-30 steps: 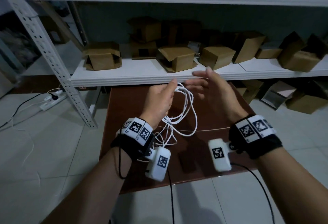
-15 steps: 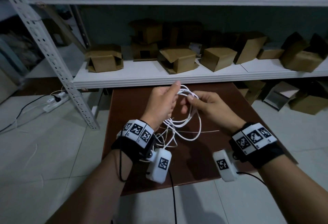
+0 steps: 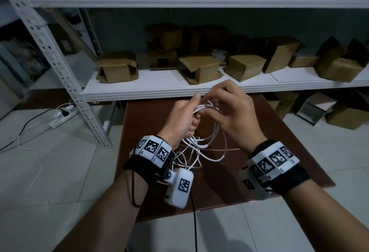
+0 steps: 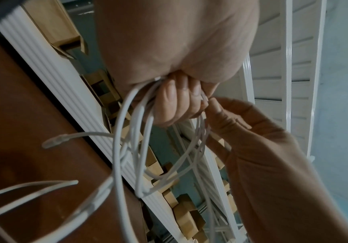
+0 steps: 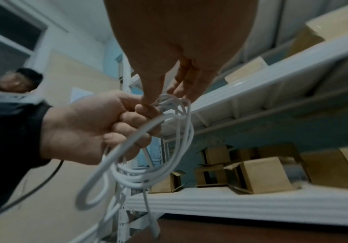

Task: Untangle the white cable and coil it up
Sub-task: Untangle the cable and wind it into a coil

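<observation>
Cardboard boxes [image 3: 201, 68] on white shelf [image 3: 159, 88]; power strip [image 3: 61, 115] on floor.

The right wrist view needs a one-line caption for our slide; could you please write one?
Left hand grips hanging loops of white cable while the right hand pinches a strand at the top.

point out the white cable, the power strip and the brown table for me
white cable [image 3: 216, 159]: head view, on the lowest hanging loop
power strip [image 3: 62, 116]: head view, on its white body on the floor
brown table [image 3: 279, 152]: head view, on bare top right of the hands
</observation>
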Tool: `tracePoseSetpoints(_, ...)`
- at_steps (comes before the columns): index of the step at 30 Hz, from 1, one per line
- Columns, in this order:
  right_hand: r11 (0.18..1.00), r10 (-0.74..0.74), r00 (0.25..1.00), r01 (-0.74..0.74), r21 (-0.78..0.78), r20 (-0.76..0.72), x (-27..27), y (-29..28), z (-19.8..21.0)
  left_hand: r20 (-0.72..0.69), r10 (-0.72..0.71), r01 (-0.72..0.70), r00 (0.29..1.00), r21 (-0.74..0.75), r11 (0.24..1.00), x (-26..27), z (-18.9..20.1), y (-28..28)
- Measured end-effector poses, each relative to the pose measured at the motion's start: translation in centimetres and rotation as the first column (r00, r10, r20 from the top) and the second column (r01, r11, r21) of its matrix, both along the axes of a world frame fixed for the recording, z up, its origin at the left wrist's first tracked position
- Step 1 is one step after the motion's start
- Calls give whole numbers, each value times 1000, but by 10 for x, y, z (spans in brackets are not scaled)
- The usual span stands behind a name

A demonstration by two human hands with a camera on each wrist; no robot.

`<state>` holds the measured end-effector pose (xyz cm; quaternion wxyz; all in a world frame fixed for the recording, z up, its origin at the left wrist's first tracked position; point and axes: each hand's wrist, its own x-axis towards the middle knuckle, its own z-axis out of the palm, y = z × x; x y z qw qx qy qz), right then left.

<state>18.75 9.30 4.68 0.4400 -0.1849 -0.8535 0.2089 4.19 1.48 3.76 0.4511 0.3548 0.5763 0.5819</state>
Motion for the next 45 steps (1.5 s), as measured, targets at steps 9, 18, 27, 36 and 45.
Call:
tracePoseSetpoints(9, 927, -108, 959, 1, 376, 263, 3, 3, 11, -7, 9, -9, 1000, -42, 999, 8, 3, -2)
tracePoseSetpoints(18, 900, -146, 956, 21, 435, 256, 8, -4, 12, 106, -25, 31, 994, -59, 998, 4, 4, -2)
tracePoseSetpoints(27, 921, -165, 946, 46, 388, 279, 12, 4, 7, 194, -102, 117, 976, -69, 991, 1, 7, -5)
tracePoseSetpoints(36, 920, 28, 996, 8, -391, 87, 0, -3, 7, 40, -88, 92, 995, -121, 988, 5, 7, -4)
tracePoseSetpoints(45, 548, -41, 990, -89, -832, -133, -9, -7, 1, -2, -142, 141, 990, -131, 981, 5, 4, -3)
